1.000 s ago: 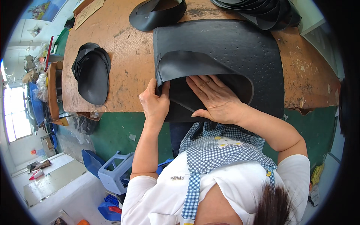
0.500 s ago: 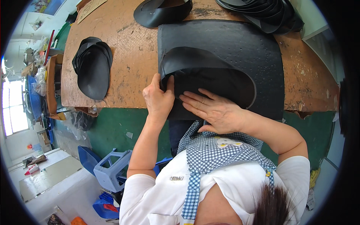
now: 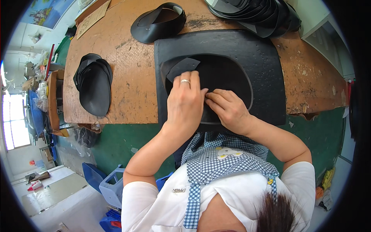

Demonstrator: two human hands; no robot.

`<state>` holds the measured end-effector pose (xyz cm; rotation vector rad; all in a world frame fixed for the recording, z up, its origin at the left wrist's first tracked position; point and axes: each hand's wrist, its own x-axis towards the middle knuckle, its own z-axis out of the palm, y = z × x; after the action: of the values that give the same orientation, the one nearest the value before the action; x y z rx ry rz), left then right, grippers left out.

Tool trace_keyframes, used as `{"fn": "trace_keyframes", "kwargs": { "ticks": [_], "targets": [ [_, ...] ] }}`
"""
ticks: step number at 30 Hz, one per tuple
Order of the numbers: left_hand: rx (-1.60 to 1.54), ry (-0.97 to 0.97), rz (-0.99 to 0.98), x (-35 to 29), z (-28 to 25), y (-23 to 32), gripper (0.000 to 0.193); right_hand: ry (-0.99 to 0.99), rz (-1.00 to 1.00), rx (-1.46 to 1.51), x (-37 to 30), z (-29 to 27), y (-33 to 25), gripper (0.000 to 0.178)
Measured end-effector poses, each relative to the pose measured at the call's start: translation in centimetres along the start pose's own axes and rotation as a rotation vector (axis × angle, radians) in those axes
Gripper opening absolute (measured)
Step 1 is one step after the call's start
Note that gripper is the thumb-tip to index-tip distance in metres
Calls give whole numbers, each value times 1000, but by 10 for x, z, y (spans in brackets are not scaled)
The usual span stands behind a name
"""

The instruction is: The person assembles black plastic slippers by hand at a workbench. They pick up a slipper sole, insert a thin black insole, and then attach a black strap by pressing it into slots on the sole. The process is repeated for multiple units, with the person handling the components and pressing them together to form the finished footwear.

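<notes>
Overlapping black material (image 3: 188,65), the left hand (image 3: 185,98) hides some.

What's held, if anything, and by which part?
Can't tell: the left hand overlaps the near edge of a dark piece; nothing shows clearly in the right hand.

a pale blue stool (image 3: 112,190) is below and left of the grip (image 3: 205,93), a bright window (image 3: 14,120) far left, a colourful wall picture (image 3: 47,14) up-left, a yellow bundle (image 3: 329,178) down-right.
</notes>
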<state>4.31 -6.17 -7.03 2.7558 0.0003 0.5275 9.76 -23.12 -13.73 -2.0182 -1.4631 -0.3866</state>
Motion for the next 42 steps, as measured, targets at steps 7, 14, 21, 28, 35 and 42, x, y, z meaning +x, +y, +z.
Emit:
{"fn": "trace_keyframes", "kwargs": {
  "ticks": [7, 14, 21, 28, 35, 42],
  "targets": [
    [218, -117, -113, 8, 19, -9, 23, -13, -38, -32, 0, 1, 0, 30],
    [287, -57, 12, 0, 38, -4, 15, -6, -38, -76, 1, -1, -3, 29],
    [122, -68, -100, -3, 41, -8, 14, -14, -42, -69, 0, -1, -2, 27],
    [-215, 184, -47, -5, 25, -45, 19, 394, -95, -120, 19, -60, 3, 24],
    [-1252, 165, 115, 16, 10, -65, 18, 59, 572, 1378, 42, -110, 24, 24],
    [-2224, 226, -109, 20, 30, -64, 22, -83, 170, 635, 74, -58, 12, 42]
  ]
}}
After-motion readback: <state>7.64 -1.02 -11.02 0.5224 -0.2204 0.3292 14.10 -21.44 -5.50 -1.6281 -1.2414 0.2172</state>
